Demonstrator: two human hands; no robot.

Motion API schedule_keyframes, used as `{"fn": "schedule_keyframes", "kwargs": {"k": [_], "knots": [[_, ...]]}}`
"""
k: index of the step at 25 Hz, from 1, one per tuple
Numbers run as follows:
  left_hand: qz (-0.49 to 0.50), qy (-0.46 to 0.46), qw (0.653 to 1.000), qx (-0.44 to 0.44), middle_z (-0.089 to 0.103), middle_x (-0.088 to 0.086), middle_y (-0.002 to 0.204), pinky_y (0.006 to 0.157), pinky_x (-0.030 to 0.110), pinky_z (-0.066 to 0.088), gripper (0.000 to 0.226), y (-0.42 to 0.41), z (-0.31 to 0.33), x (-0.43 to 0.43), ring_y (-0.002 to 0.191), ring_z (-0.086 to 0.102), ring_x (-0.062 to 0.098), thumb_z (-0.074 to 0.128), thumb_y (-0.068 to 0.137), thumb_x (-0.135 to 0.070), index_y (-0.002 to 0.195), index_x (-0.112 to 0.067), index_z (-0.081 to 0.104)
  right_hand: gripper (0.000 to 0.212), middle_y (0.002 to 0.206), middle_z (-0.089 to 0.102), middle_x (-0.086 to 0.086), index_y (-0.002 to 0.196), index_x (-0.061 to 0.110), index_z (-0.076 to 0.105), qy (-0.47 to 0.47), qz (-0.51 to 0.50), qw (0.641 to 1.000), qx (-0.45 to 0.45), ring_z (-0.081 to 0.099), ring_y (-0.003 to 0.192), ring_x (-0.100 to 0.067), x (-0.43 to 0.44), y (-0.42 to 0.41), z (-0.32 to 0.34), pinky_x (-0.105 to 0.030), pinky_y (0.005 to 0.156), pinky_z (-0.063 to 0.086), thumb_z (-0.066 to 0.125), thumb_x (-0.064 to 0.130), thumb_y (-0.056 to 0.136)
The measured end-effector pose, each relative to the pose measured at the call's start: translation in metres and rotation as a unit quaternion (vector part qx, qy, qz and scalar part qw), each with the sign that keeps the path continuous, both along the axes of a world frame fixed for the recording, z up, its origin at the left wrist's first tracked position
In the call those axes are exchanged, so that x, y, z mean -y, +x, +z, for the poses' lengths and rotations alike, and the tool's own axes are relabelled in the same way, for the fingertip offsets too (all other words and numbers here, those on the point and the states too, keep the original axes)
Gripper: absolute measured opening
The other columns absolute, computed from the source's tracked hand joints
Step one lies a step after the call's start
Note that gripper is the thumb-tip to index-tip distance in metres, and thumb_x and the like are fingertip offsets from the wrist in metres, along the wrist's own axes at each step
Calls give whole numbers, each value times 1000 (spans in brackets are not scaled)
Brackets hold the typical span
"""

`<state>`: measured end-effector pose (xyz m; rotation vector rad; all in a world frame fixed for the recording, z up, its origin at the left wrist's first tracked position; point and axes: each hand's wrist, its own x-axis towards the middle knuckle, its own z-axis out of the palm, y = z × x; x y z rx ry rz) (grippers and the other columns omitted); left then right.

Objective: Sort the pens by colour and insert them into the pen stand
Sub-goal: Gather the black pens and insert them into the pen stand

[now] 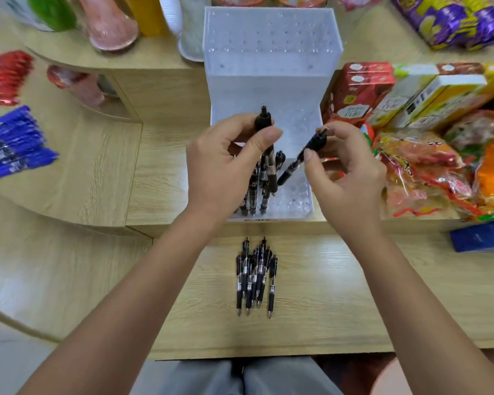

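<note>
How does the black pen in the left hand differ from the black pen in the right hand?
The left-hand pen stands nearly upright; the right-hand pen slants down-left. The left-hand pen's lower end is among the standing pens in the pen stand; the right-hand pen's hangs over bare holes. Both are black, click-end up.

Left hand [226,166], right hand [345,178] and forearms bare; grey trousers [200,377] (dark gap between legs) just below the table's [340,295] near edge.

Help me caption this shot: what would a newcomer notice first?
At centre, the left hand holds an upright black pen, the right hand a tilted black pen, above the clear pen stand. Loose black pens lie on the table nearer the person; blue pens sit far left.
</note>
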<state>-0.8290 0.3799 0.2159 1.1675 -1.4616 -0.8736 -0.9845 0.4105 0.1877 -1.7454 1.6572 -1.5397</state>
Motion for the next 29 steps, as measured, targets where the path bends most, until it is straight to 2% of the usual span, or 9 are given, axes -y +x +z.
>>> {"fn": "schedule_keyframes", "kwargs": {"k": [5, 7, 13, 15, 19, 23, 26, 29], "knots": [[14, -2, 998, -63, 69, -15, 79, 75, 24, 53, 13, 0, -1, 8, 77, 65, 4, 72, 81, -21, 91, -28, 68, 22, 86, 62, 3, 107, 1, 57, 5, 6, 1000, -30, 63, 75, -12, 14, 2, -13, -33, 67, 55, 62, 6, 85], [20, -17, 998, -60, 69, -16, 79, 76, 25, 54, 14, 0, 0, 14, 78, 66, 4, 72, 81, -22, 90, -31, 67, 22, 87, 62, 1, 106, 0, 57, 3, 7, 1000, -27, 63, 76, -12, 18, 0, -15, -33, 68, 55, 62, 5, 86], [-44, 20, 998, 44, 70, -11, 89, 76, 18, 52, 18, 2, -17, 29, 81, 67, 2, 73, 80, -21, 97, -19, 70, 23, 87, 65, -2, 108, 2, 57, 24, 10, 999, -45, 65, 76, -17, 24, -2, -30, -39, 67, 56, 61, 8, 87], [-61, 32, 995, 68, 70, -12, 91, 80, 20, 52, 21, 4, -22, 31, 84, 66, 2, 74, 79, -22, 100, -21, 69, 24, 88, 65, -2, 109, 2, 57, 35, 12, 998, -48, 65, 77, -17, 24, -2, -36, -39, 68, 56, 61, 9, 87], [-75, 42, 991, 100, 69, -17, 85, 78, 15, 50, 20, 4, -25, 34, 80, 65, -3, 76, 78, -21, 96, -25, 68, 22, 89, 63, 1, 108, 2, 57, 35, 25, 997, -60, 64, 77, -17, 25, -3, -45, -38, 67, 55, 61, 8, 87], [-79, 51, 989, 116, 71, -11, 84, 74, 19, 51, 16, 4, -31, 35, 79, 66, 0, 76, 78, -23, 92, -26, 69, 23, 89, 59, 7, 108, 2, 58, 29, 25, 997, -69, 63, 76, -13, 26, -4, -50, -35, 68, 56, 62, 7, 86], [-87, 65, 983, 147, 70, -14, 81, 69, 16, 48, 15, 5, -33, 37, 74, 63, -3, 76, 78, -26, 91, -26, 70, 23, 88, 65, 0, 108, 1, 58, 22, 29, 996, -79, 66, 76, -16, 27, -4, -52, -38, 66, 56, 62, 7, 87], [-107, 62, 977, 174, 70, -14, 80, 75, 30, 53, 17, 6, -32, 38, 77, 64, 1, 75, 76, -31, 93, -27, 72, 22, 88, 68, -6, 107, -1, 59, 10, 37, 995, -96, 67, 76, -20, 26, -4, -54, -40, 65, 56, 63, 6, 86]]}}
